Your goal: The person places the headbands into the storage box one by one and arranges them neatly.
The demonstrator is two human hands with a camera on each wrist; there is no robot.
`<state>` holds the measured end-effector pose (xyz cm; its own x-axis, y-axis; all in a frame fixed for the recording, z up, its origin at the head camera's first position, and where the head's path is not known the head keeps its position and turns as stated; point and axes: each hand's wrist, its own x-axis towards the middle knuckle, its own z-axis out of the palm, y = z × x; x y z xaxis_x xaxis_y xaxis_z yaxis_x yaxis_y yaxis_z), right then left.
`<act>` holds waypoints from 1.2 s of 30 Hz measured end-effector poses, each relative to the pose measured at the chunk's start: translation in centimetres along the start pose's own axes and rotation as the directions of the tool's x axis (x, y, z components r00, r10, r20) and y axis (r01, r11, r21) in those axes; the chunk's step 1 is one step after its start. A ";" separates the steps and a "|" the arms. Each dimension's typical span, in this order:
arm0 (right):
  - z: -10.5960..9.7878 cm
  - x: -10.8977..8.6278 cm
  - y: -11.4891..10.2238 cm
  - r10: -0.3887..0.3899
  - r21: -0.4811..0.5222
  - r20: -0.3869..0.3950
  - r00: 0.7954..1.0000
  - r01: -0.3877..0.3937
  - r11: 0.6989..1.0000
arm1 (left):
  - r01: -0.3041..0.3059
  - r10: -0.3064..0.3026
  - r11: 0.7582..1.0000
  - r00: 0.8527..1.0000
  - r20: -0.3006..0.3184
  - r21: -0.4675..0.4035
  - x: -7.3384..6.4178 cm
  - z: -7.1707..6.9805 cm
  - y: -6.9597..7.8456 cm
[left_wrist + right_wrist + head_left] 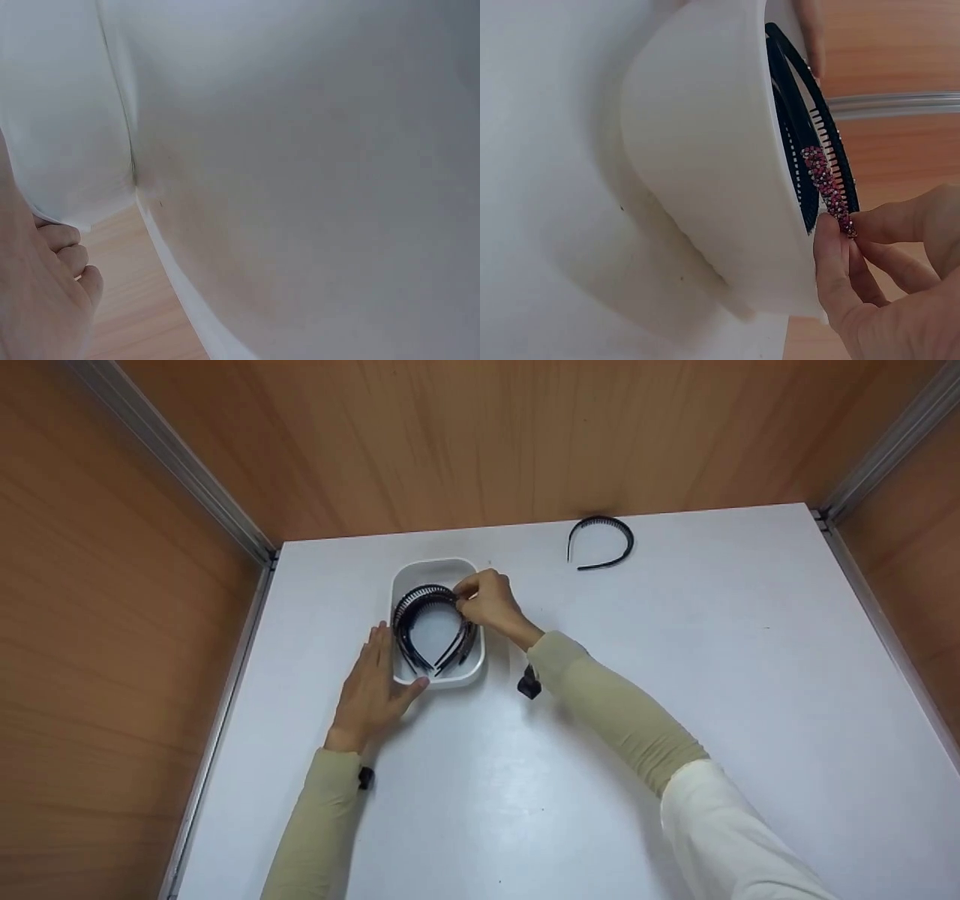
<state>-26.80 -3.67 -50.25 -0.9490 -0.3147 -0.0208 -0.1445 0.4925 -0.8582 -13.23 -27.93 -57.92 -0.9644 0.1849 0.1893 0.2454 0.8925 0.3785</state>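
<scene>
A white rectangular tub [481, 660] with rounded corners holds several dark headbands [403, 624], some with comb teeth. My left hand [367, 697] lies along its left wall with fingers straight and thumb at the near rim. Over the tub's right rim, my right hand [491, 600] pinches a narrow piece studded with pink-red rhinestones [821, 176] between thumb and fingertips. That piece lies against the toothed black headband [832, 131] at the rim; whether they are joined I cannot tell. In the left wrist view, curled fingers [73, 260] show beside the tub.
Another black toothed headband [628, 540] lies on the white table [675, 660] near its back edge, right of the tub. Wood-patterned panels [480, 442] with metal corner rails enclose the table at the back and sides. Small dark cameras [529, 684] sit at both wrists.
</scene>
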 end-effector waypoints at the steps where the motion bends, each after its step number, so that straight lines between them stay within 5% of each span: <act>1: 0.0 0.0 0.0 -0.002 -0.002 -0.001 1.000 0.002 1.000 | -0.002 0.002 1.000 1.000 0.001 -0.002 0.0 0.0 0.0; 36: -0.1 0.0 -0.3 -0.062 -0.108 -0.008 0.998 0.061 0.992 | -0.053 0.053 0.999 0.997 -0.052 -0.006 0.2 0.0 -0.3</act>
<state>-26.74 -3.72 -49.94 -0.9402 -0.3386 0.0364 -0.2316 0.5574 -0.7973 -13.54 -28.12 -57.99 -0.9436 0.2099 0.2559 0.2968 0.8788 0.3738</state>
